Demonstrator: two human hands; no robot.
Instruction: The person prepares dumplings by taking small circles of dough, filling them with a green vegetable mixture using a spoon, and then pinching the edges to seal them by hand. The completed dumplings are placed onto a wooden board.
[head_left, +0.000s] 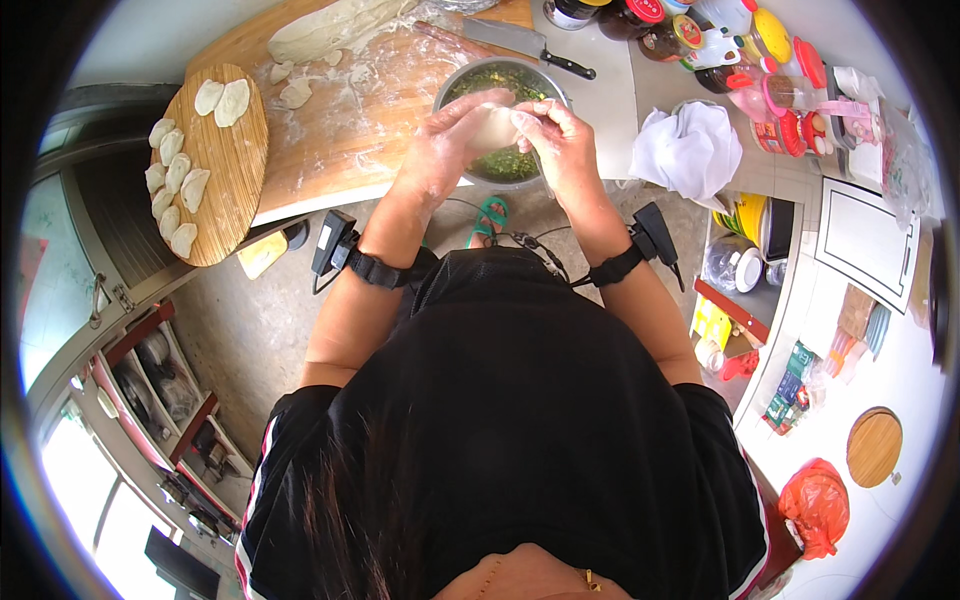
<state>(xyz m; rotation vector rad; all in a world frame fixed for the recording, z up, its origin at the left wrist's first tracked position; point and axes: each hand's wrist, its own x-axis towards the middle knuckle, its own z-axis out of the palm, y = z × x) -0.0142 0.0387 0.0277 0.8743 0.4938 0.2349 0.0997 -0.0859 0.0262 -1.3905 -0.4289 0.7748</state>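
Note:
A pale dough wrapper (493, 130), partly folded, is held over a metal bowl (444, 96). My left hand (454, 135) cups it from the side, with flour on the skin. The fingertips of my right hand (561, 139) pinch its right edge. Inside the bowl lies a chopped green filling (506, 163) with yellow bits. Below my right palm a thin grey utensil handle (543, 174) sticks out at the bowl's rim; whether the hand holds it cannot be told. What lies inside the wrapper is hidden by my fingers.
Several shaped dumplings (178, 172) rest on a round slatted board (236, 180) at the left. On the floured wooden board (315, 154) lie a dough slab (322, 34), a wooden rolling pin (454, 39) and a kitchen knife (517, 39). Jars (671, 37) and a white cloth (686, 150) stand right.

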